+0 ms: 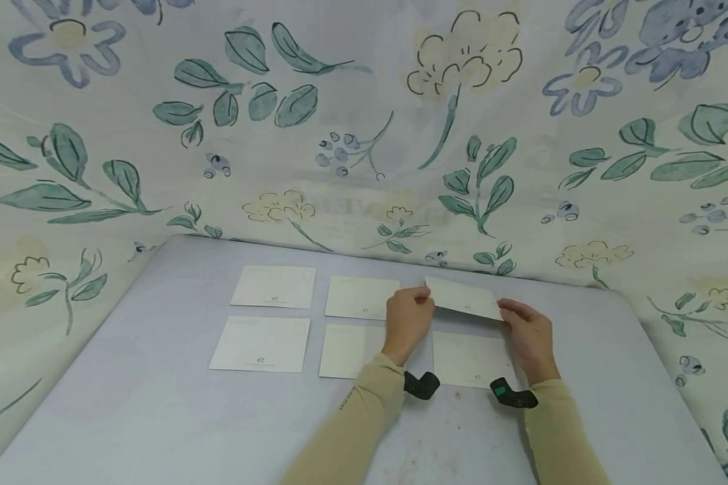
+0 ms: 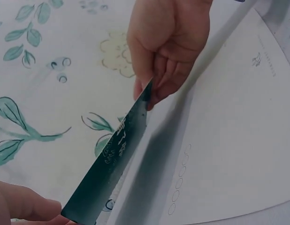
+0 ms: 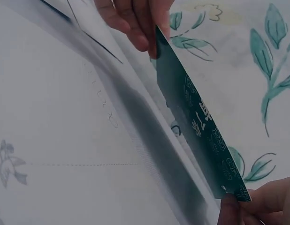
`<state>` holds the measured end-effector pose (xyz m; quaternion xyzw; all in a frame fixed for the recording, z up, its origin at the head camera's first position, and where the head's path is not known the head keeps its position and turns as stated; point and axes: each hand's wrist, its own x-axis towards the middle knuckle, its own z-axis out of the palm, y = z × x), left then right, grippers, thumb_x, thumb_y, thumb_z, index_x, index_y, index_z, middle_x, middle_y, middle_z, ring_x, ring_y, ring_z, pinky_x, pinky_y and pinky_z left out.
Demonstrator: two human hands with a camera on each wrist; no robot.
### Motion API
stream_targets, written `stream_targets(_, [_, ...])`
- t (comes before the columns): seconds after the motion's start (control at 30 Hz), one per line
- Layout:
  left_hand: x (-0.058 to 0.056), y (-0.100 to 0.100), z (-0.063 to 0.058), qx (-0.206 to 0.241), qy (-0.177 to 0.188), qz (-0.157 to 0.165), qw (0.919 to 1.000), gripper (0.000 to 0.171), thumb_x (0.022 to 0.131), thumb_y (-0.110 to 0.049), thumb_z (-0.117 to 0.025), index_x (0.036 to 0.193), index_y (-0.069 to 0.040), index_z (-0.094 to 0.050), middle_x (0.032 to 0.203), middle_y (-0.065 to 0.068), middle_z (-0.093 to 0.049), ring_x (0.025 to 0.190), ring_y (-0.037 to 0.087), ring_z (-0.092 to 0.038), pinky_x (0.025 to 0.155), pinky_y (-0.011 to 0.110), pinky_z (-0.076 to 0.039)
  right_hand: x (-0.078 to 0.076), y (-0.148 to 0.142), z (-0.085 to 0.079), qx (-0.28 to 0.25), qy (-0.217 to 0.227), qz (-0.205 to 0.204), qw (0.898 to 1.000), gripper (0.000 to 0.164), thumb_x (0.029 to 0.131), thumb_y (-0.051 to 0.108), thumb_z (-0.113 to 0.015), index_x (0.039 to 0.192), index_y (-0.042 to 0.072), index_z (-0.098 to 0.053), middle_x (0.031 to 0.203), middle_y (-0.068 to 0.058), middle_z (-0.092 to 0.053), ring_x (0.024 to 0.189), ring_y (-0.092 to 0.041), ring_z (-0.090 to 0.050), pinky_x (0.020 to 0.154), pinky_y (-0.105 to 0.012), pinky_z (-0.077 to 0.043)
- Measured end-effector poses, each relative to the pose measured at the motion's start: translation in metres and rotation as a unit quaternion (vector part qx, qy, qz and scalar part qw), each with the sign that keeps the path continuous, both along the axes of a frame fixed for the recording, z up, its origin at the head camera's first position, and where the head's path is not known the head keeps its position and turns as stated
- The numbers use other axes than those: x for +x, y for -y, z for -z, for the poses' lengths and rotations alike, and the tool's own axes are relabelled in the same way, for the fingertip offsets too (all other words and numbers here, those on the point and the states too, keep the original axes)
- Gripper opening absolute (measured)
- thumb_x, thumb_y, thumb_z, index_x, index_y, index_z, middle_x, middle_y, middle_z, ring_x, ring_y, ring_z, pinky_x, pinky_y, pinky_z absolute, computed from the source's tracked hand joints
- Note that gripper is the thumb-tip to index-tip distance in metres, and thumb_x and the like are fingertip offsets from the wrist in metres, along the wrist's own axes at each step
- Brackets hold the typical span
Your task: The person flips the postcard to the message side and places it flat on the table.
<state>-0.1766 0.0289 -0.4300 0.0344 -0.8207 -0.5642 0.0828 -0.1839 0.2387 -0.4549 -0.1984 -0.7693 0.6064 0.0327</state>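
Observation:
Between them, my two hands hold a postcard [image 1: 466,296] just above the table at the back right of the group. My left hand [image 1: 409,320] pinches its left end, and my right hand [image 1: 530,339] pinches its right end. Its pale, printed side faces up in the head view. From below, both wrist views show its dark green underside [image 2: 112,164] with light lettering. Nearer to me lies another postcard [image 1: 473,357], pale side up, with its shadowed far edge below the raised one. The left hand and wrist overlap the two middle postcards [image 1: 354,296] in the head view.
Two more pale postcards lie at the left, one at the back [image 1: 274,286] and one nearer [image 1: 261,345]. The white table [image 1: 127,404] meets a flower-patterned cloth [image 1: 352,87] behind it. A dark wrist device [image 1: 421,385] sits at each cuff.

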Motion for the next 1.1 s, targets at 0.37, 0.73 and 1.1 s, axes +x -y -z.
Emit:
stream_targets(0.37, [0.0005,-0.0004,0.0013,-0.025,0.001,0.003,0.9997,0.021,0.085,-0.006,-0.062,0.103,-0.002,-0.070,0.093,0.007,-0.069,0.087,0.017,-0.062,0.069,0.027,-0.050,0.0019,0.0019,0.0023,0.068,-0.015,0.007,0.998,0.029,0.091,0.013,-0.054,0.118,0.006,-0.062,0.120,-0.008,-0.061,0.110,-0.012,-0.053,0.082,-0.015,-0.046])
stream_targets(0.73, [0.0007,0.0008,0.0032,-0.033,0.001,0.011,0.9994,0.023,0.083,-0.001,-0.061,0.104,-0.002,-0.070,0.092,0.009,-0.069,0.088,0.018,-0.063,0.071,0.030,-0.051,0.0030,0.0026,0.0024,0.124,-0.015,0.002,0.992,0.026,0.092,0.016,-0.055,0.115,0.009,-0.065,0.116,-0.004,-0.062,0.108,-0.013,-0.054,0.085,-0.022,-0.047])
stream_targets(1.1, [0.0009,0.0009,0.0062,-0.043,0.002,0.013,0.9990,0.024,0.082,0.003,-0.061,0.104,-0.002,-0.070,0.090,0.008,-0.067,0.085,0.017,-0.062,0.069,0.026,-0.050,0.0049,0.0032,0.0006,0.148,-0.002,-0.004,0.989,0.027,0.090,0.019,-0.057,0.115,0.011,-0.064,0.117,-0.006,-0.061,0.107,-0.017,-0.053,0.082,-0.026,-0.044])
